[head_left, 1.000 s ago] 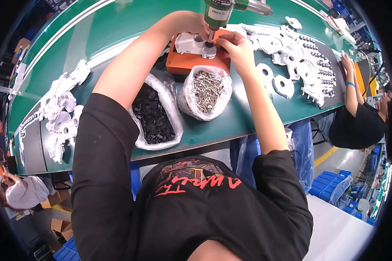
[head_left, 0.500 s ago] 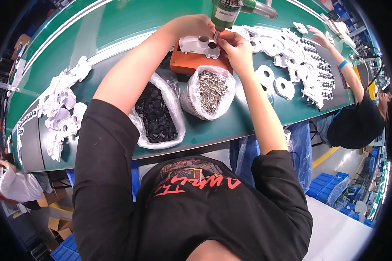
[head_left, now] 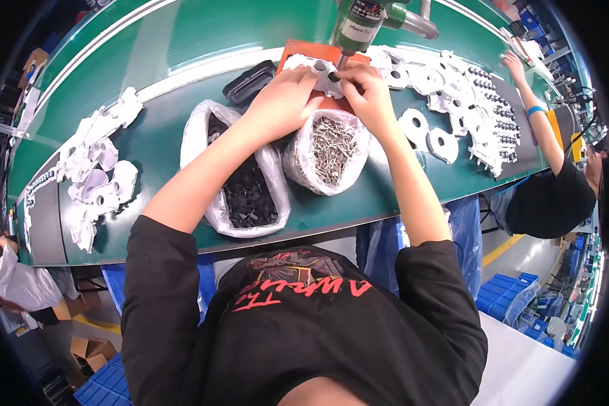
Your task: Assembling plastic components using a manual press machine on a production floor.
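A white plastic housing [head_left: 321,66] with round raised collars rests on an orange fixture block [head_left: 304,46]. My left hand [head_left: 284,101] grips the housing's near left side, its fingertips closed at the collar. My right hand [head_left: 369,95] has thumb and fingers pinched at the housing's right end, by a small black round piece [head_left: 334,76]; its fingertips are partly hidden. Above them hangs a green power screwdriver [head_left: 358,26], its metal tip coming down close to my right fingers. Whether the tip touches the housing I cannot tell.
In front of the fixture stand a clear bag of screws [head_left: 331,152] and a bag of black plastic parts [head_left: 250,196]. A black tray [head_left: 249,82] lies behind. White parts are spread left [head_left: 105,183] and right [head_left: 443,142]. At the right a co-worker's arm [head_left: 541,122] reaches over the table.
My left hand has come down from the far side of the housing to its near left side, uncovering the black tray. My right hand stays at the right end. The housing appears shifted and turned.
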Available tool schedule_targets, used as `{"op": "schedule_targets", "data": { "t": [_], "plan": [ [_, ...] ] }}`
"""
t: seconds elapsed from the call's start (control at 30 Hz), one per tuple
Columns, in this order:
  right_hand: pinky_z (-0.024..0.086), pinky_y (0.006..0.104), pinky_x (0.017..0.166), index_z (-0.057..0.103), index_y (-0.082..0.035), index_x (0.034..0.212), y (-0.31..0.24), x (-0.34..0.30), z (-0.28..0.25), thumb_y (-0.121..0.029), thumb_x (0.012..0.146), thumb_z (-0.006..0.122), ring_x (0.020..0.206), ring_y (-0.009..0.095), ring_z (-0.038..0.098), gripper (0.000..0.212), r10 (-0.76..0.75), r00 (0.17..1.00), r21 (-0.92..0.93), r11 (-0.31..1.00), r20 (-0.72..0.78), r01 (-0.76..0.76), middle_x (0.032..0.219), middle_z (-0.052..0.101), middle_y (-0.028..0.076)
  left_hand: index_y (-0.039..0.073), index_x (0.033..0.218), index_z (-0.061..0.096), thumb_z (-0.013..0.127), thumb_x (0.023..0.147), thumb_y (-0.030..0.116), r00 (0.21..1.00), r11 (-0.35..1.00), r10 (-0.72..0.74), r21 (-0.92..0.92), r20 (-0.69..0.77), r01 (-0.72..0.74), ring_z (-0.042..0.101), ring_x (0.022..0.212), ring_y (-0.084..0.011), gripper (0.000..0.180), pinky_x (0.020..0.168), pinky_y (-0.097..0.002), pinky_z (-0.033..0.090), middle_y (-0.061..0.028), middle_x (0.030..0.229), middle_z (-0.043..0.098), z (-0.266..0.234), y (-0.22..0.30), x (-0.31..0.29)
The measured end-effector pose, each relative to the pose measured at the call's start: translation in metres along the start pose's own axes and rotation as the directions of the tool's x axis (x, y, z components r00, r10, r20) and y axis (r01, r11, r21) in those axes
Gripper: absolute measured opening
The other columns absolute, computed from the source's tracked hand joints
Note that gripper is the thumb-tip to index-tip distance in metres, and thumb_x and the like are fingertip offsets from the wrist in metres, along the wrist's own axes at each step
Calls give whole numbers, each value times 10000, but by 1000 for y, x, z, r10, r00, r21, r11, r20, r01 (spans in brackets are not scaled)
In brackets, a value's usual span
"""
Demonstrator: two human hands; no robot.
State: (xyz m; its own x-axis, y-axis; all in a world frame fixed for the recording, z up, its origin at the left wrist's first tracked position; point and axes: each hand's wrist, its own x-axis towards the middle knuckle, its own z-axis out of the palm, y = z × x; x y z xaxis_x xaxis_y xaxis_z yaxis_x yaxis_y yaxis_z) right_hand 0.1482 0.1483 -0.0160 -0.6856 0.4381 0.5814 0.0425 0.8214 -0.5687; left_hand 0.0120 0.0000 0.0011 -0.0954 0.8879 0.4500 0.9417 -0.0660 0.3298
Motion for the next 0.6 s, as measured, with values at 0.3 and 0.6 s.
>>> {"op": "schedule_targets", "data": {
  "t": [0.3,0.6],
  "plan": [
    [411,309,889,654,-59,1056,43,17,-61,-96,838,536,998,149,551,251,387,915,187,913,-113,-363,1082,631,76,54,989,597,568,785,158,996,998,13,65,-87,-7,580,915,-308,231,815,-395,479,-127,972,585,3,-2,-1],
    [426,299,626,587,-78,980,-72,247,-120,-408,873,519,795,144,537,353,487,855,584,752,-178,-306,842,613,54,65,947,606,556,786,163,985,997,0,81,-173,14,583,910,-281,194,781,-398,493,-103,957,586,7,-13,-10]
  ]
}}
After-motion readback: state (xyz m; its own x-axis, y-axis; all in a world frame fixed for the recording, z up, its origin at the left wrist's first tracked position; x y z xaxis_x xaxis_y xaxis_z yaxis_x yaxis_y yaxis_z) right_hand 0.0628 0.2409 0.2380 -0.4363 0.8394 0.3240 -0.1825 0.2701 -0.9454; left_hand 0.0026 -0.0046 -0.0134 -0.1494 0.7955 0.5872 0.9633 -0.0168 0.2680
